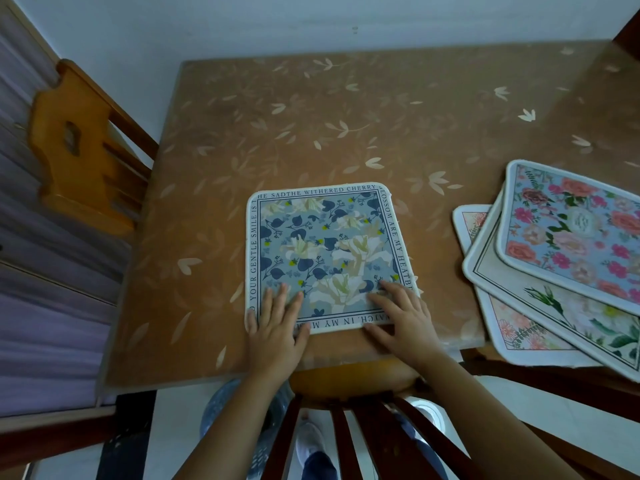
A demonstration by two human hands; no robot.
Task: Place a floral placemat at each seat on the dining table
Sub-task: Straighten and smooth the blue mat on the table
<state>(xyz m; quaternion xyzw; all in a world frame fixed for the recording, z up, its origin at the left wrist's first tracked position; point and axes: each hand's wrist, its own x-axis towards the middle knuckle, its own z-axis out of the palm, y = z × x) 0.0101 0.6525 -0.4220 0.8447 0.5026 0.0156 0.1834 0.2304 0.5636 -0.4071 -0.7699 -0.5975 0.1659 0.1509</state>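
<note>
blue-grey placemat [325,251], white lilies | pink-rose placemat [571,233] | brown table [311,126], leaf print

Tabletop [311,133]: brown, glossy leaf-print cover. Blue floral placemat [322,244] lies flat near the front edge, square to it, with a white lettered border. Right side: stack of three floral placemats [571,237], fanned and skewed, apart from the blue one. Bottom mat [516,330] overhangs the front edge; the top one shows pink and orange roses.
</note>
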